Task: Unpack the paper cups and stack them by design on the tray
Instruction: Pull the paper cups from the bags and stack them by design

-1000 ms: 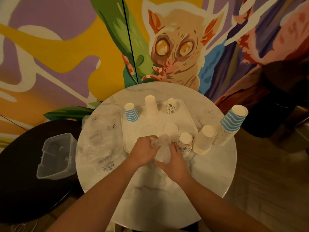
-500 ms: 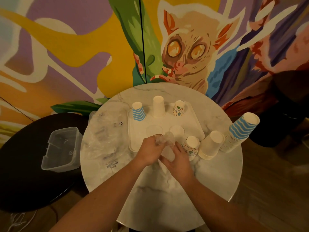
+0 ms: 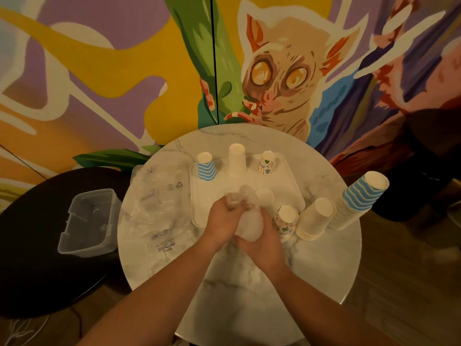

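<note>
Nearest on the table (image 3: 249,290), both hands are clamped on a clear plastic wrapper (image 3: 245,216) with something pale inside: the left hand (image 3: 220,221) pinches its crumpled top, the right hand (image 3: 264,239) cups its base. The film looks thin and slippery, so gripping bunched folds seems safest. Just right of the wrapper stand patterned (image 3: 285,219), plain (image 3: 315,219) and blue-striped stacks (image 3: 359,199). Beyond the wrapper, the tray (image 3: 197,198) holds a striped cup (image 3: 206,167), white cup (image 3: 237,159) and patterned cup (image 3: 267,163); being light and crushable, they are best held by their sides.

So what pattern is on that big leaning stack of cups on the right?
Wavy blue and white stripes on the leaning stack, clearest in the head view.
</note>
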A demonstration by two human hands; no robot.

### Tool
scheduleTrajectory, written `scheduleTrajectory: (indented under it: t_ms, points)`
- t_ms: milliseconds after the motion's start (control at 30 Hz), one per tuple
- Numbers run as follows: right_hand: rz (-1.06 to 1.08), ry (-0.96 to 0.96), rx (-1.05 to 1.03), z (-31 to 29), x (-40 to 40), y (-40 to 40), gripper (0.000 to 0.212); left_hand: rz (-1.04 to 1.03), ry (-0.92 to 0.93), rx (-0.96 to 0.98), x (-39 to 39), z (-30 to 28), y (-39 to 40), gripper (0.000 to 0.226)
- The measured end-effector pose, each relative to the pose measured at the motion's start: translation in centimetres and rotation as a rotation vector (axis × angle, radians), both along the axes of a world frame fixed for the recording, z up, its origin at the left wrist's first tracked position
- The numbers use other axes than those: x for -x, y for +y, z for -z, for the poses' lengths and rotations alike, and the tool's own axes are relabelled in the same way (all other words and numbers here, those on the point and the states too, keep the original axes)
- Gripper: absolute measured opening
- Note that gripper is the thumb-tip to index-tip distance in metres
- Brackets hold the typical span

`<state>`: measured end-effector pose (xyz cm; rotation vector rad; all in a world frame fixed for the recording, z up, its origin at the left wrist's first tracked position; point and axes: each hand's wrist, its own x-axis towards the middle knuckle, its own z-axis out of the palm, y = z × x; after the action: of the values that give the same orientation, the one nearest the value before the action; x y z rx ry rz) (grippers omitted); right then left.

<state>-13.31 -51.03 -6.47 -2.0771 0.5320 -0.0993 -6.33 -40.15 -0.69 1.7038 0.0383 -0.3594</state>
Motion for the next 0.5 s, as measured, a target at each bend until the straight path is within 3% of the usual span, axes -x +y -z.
scheduleTrajectory:
  t_ms: [100,233,367,500]
  points:
    - [0.026,-0.051,-0.019,-0.1,0.4,0.1,0.086,0.056,-0.086,0.017,-0.5,0.1,0.4,0.038]
    - [0.043,-0.077,-0.021,0.1,0.9,0.0,0.091,0.292,-0.202,-0.399,-1.2,1.0,0.9,0.075]
    - [0.016,-0.104,-0.079,-0.7,1.2,0.2,0.096,0.374,-0.219,-0.588,-1.4,1.8,0.5,0.044]
    - [0.000,-0.086,-0.024,-0.8,1.1,-0.1,0.077,0.391,-0.353,-0.678,-0.9,1.3,-0.4,0.016]
